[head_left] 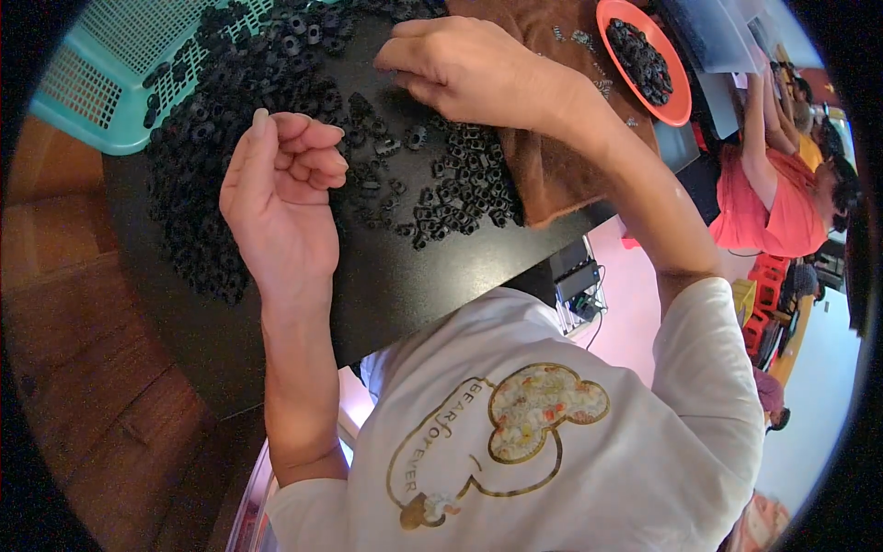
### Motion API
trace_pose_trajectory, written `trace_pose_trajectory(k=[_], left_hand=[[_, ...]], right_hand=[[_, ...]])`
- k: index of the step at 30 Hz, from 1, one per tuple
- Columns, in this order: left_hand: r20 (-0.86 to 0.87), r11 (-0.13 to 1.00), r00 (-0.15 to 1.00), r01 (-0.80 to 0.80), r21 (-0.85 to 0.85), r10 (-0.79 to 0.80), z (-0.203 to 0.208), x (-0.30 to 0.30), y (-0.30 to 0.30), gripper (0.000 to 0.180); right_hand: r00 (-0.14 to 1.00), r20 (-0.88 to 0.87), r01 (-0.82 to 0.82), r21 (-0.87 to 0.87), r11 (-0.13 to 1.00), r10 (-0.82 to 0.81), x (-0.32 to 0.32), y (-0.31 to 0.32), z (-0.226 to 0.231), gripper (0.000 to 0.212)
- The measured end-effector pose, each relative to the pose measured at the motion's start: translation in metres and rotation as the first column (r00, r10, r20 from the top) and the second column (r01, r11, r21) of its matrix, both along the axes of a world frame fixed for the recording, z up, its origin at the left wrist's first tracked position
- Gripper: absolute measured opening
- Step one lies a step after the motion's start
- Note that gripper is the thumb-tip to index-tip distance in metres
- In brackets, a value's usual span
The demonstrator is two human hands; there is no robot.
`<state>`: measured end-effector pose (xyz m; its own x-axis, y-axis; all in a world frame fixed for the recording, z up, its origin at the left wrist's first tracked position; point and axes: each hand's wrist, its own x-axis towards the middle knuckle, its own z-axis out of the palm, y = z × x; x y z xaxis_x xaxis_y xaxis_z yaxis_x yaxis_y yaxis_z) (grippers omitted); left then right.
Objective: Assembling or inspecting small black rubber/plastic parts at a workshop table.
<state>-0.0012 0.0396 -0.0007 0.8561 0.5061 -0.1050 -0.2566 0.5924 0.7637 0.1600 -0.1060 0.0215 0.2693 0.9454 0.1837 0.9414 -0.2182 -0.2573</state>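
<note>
My left hand [283, 189] is palm up over the edge of a large heap of small black plastic parts [198, 198]. Its fingers curl loosely, the thumb stands apart, and the palm shows nothing in it. Across the dark table, my right hand [460, 69] is closed in a pinch, back of the hand up. Whatever its fingertips hold, if anything, is too small or hidden to make out. Below it lies a looser group of black parts [464, 184], several with openings in them. A few more parts [368, 124] are scattered between my hands.
A teal mesh basket [87, 92] stands at the far left. On the right, a brown cloth [552, 170] carries small metal springs [581, 37], beside an orange plate [681, 109] of black parts [639, 64]. Other people [773, 202] sit farther right. The dark table's [405, 313] near edge meets my shirt.
</note>
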Motion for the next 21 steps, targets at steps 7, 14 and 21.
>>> trace_pose_trajectory(k=[7,14,21], left_hand=[[-0.019,1.000,1.000,-0.021,-0.003,0.021,-0.001,0.002,-0.001,0.029],[-0.006,0.999,1.000,-0.021,-0.025,0.020,0.000,0.001,0.001,0.029],[-0.004,1.000,1.000,-0.017,-0.015,0.017,0.001,0.001,-0.002,0.028]], right_hand=[[0.999,-0.015,-0.034,-0.005,0.999,0.034,-0.011,0.021,-0.007,0.017],[0.998,0.069,-0.006,-0.031,0.999,0.008,0.002,0.019,-0.016,0.019],[0.999,0.025,0.022,-0.023,0.999,-0.021,0.000,0.004,-0.013,0.027]])
